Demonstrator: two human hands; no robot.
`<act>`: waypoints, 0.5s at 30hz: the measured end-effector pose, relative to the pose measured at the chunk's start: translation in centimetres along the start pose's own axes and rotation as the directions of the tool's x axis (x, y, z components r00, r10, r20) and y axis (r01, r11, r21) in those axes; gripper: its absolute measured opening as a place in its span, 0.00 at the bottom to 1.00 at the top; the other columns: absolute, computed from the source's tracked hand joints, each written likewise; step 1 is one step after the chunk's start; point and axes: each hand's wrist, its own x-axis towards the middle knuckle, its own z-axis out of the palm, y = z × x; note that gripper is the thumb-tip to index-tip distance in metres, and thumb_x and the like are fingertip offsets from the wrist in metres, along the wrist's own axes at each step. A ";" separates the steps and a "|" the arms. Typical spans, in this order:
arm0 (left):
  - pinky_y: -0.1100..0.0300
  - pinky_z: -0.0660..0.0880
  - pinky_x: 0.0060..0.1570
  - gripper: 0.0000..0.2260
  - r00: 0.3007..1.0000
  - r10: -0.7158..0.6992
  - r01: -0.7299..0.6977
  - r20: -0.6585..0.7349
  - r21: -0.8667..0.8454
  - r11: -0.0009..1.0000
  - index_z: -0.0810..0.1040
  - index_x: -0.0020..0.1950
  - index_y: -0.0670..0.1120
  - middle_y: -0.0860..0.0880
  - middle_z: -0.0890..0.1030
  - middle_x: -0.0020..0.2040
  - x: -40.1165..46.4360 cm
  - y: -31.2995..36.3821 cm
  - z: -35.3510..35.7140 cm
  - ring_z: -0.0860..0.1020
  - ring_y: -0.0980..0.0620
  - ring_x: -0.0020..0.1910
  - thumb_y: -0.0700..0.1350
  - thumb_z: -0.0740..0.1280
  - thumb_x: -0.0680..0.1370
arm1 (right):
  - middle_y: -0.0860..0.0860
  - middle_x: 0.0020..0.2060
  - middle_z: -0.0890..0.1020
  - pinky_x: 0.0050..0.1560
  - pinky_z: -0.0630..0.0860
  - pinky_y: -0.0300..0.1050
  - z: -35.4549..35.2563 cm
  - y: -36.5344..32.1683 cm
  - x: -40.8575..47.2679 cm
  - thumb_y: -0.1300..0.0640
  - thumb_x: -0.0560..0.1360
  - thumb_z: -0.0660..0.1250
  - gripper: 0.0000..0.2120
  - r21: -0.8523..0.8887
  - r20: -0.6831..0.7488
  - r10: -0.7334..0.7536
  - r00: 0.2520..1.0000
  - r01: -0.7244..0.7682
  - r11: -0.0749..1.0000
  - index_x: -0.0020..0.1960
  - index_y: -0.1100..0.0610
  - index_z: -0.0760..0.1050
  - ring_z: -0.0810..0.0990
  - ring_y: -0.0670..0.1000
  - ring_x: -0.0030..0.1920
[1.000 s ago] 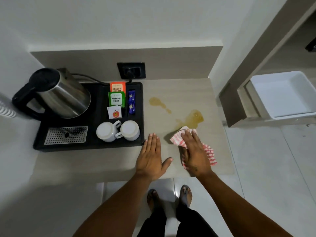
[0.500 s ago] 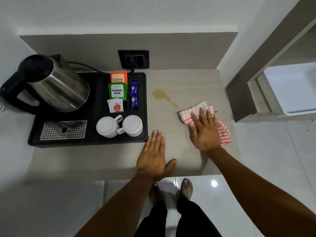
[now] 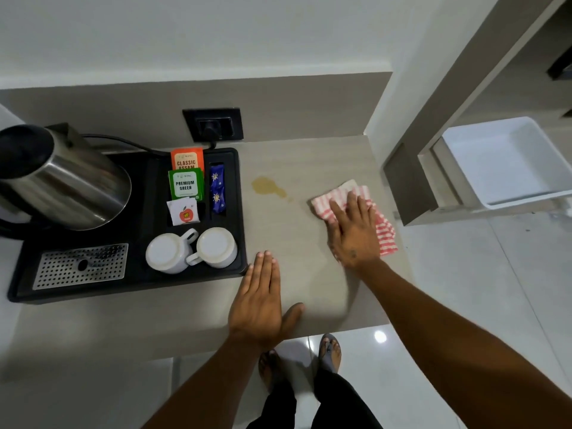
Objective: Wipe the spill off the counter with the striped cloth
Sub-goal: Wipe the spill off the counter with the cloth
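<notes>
A red-and-white striped cloth (image 3: 383,230) lies flat on the beige counter (image 3: 303,162), near its right edge. My right hand (image 3: 353,233) presses down on the cloth with fingers spread, covering its middle. To the left of the cloth, a yellowish-brown spill (image 3: 266,186) with a small trailing drop remains on the counter, apart from the cloth. My left hand (image 3: 263,301) rests flat on the counter near the front edge, fingers together, holding nothing.
A black tray (image 3: 139,283) on the left holds a steel kettle (image 3: 62,181), tea sachets (image 3: 185,184), two upturned white cups (image 3: 192,250) and a perforated drip grille (image 3: 80,266). A black wall socket (image 3: 213,124) sits behind. A white bin (image 3: 507,162) stands right of the counter.
My right hand slid the cloth forward and right over the large puddle, which no longer shows. The smaller spill on the left stays. My left hand has stayed flat.
</notes>
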 end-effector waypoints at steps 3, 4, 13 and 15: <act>0.45 0.45 0.83 0.47 1.000 -0.007 0.007 0.007 0.011 1.000 0.41 0.83 0.38 0.39 0.41 0.84 0.1 0.3 -0.2 0.38 0.43 0.84 0.73 0.47 0.80 | 0.56 0.84 0.54 0.83 0.41 0.57 1.1 -1.7 -3.6 0.41 0.85 0.45 0.28 -0.009 0.036 -0.135 0.990 0.135 0.991 0.82 0.47 0.59 0.48 0.59 0.84; 0.45 0.43 0.83 0.47 1.000 -0.010 0.010 0.015 0.012 1.000 0.40 0.83 0.39 0.39 0.40 0.84 0.1 0.4 -0.3 0.37 0.43 0.83 0.73 0.46 0.80 | 0.56 0.84 0.54 0.83 0.42 0.56 1.4 -2.8 -3.7 0.40 0.85 0.44 0.28 -0.010 0.059 -0.170 0.984 0.171 0.985 0.82 0.47 0.59 0.49 0.59 0.84; 0.44 0.50 0.82 0.46 0.999 -0.010 0.006 -0.051 -0.081 0.997 0.48 0.84 0.39 0.39 0.50 0.85 -0.1 0.2 -0.3 0.45 0.42 0.84 0.72 0.55 0.79 | 0.56 0.84 0.51 0.83 0.42 0.62 2.4 -12.6 7.3 0.43 0.86 0.46 0.27 -0.043 0.059 -0.117 0.991 0.120 0.992 0.84 0.48 0.53 0.47 0.61 0.84; 0.44 0.49 0.82 0.46 0.998 -0.002 -0.005 -0.070 -0.099 0.995 0.48 0.84 0.40 0.40 0.51 0.85 -0.1 0.2 -0.2 0.46 0.43 0.84 0.71 0.56 0.79 | 0.56 0.85 0.50 0.82 0.42 0.63 2.5 -13.5 9.7 0.42 0.86 0.44 0.28 -0.050 0.087 -0.137 0.987 0.141 0.989 0.84 0.48 0.52 0.45 0.61 0.84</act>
